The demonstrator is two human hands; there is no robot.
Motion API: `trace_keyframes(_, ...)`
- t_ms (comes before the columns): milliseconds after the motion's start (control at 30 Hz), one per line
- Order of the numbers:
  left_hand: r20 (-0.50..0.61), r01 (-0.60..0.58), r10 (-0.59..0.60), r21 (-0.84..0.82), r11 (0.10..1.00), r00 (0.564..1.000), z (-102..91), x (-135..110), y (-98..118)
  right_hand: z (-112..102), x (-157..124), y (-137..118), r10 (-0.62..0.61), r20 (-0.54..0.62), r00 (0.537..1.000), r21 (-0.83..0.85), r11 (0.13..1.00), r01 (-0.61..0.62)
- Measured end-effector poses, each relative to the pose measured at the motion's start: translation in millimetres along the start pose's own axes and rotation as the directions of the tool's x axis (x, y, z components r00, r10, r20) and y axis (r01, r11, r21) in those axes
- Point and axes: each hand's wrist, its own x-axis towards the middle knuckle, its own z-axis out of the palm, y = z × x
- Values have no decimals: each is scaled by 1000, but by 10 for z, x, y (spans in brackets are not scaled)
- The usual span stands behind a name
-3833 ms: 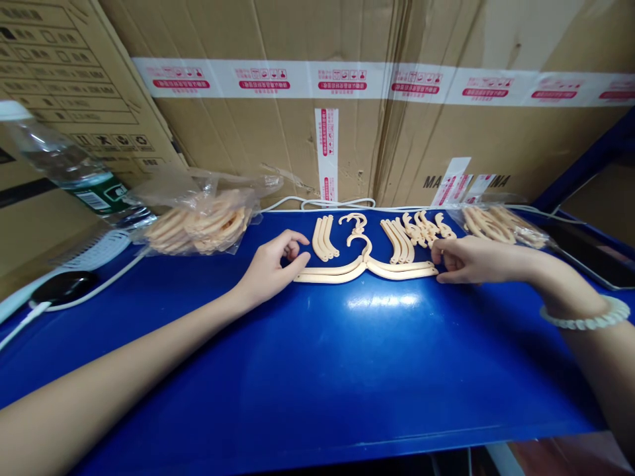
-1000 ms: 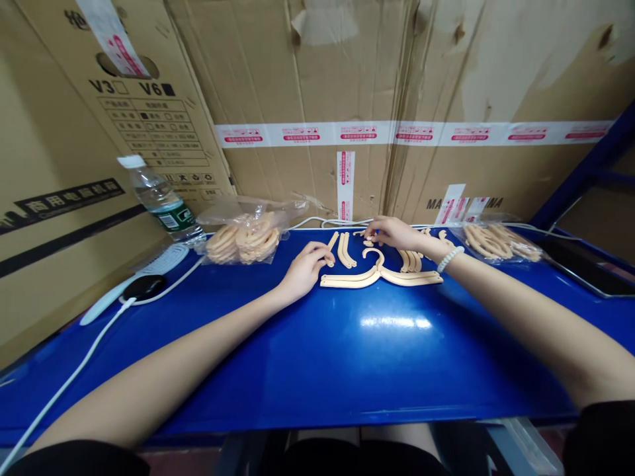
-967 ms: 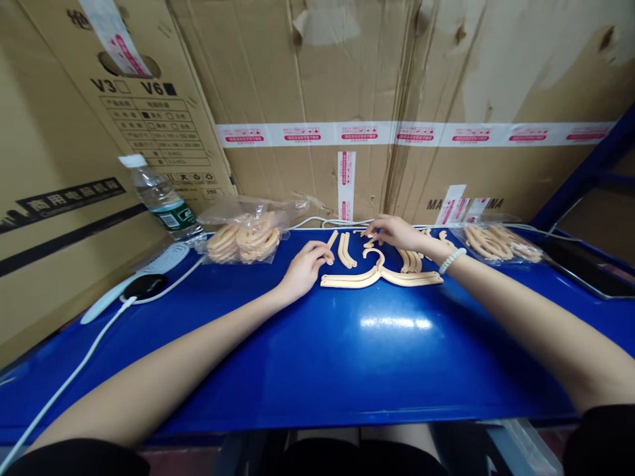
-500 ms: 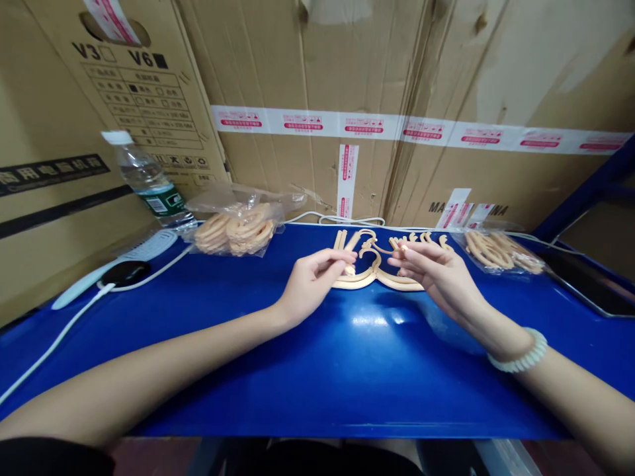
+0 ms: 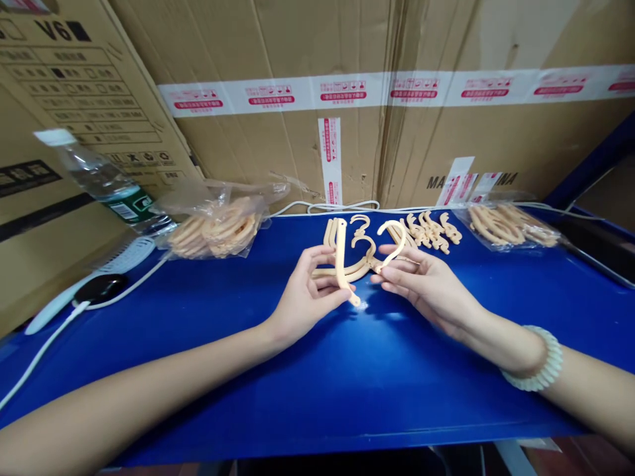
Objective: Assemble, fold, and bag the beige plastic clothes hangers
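Observation:
Pinched between thumb and fingers of my left hand is a beige plastic hanger arm, standing nearly upright with its lower end bent right. My right hand grips a beige hanger hook by its base, the curve pointing up and left. A small gap separates the two pieces. Behind them a hanger with its hook lies on the blue table, partly covered by my hands. Several loose hooks lie beyond my right hand. More straight arms are beyond my left hand.
Bagged beige hanger parts stand at left and in another bag at right. A water bottle, a light-blue brush-like object and a black cabled device are on the left. Cardboard boxes wall the back.
The hanger arm and hook now show clearly, raised upright in my hands. My right hand has turned and come closer to the left. The view has shifted a little.

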Motion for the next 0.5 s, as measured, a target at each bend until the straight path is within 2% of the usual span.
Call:
trace_keyframes(167, 75, 32, -36, 47, 998, 997, -14, -3, 15, -8, -8, 59, 74, 87, 993, -47, 996, -70)
trace_keyframes(333, 85, -58, 40, 216, 975, 996, -27, -22, 54, 33, -45, 43, 179, 191, 965, -59, 984, -170)
trace_keyframes(400, 110, -93, 68, 237, 967, 992, -30, -22, 61, 54, -58, 23, 196, 232, 953, -60, 980, -187)
trace_keyframes(500, 163, -138, 102, 228, 964, 981, -30, -26, 75, 68, -63, 8, 211, 229, 950, -72, 977, -200)
